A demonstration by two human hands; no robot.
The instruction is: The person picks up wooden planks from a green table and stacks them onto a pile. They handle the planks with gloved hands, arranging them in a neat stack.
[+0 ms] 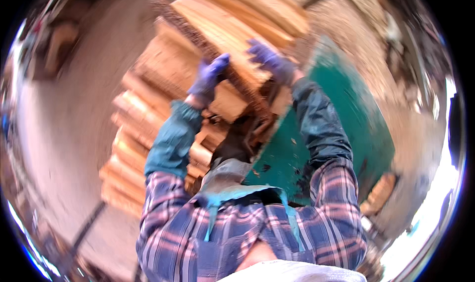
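Observation:
A long wooden board with a dark, bark-covered edge (193, 33) lies slantwise across a stack of sawn boards (161, 66). My left hand (209, 78), in a purple glove, is closed over the bark edge. Its fingertips are partly smeared by motion. My right hand (271, 61), gloved the same way, rests against the pale wood on the far side of that edge, with its fingers spread. Several more light boards (257, 9) lie beyond my hands. Teal sleeve covers reach up both of my forearms.
A green sheet or panel (341, 103) with a curved outline lies to the right of the stack. A short wood piece (380, 194) sits near its lower right edge. More boards (123, 168) fan out on the left, over a dusty floor (64, 118).

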